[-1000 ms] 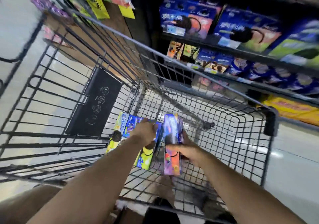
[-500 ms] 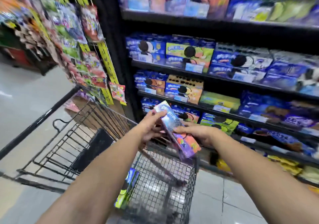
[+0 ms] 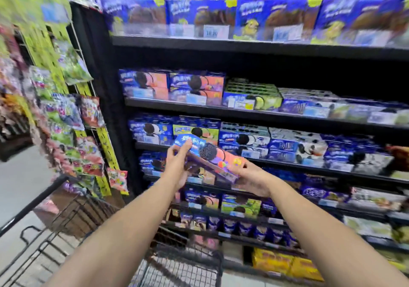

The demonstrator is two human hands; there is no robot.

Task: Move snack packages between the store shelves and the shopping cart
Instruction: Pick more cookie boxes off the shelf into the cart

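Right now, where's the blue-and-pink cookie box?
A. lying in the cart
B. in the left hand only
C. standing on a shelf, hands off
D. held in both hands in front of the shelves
D: the left hand and the right hand hold the cookie box by its ends, in front of the shelves and above the cart.

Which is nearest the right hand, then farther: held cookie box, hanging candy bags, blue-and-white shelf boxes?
1. The cookie box: in the right hand.
2. The blue-and-white shelf boxes: just above, behind.
3. The hanging candy bags: far left.
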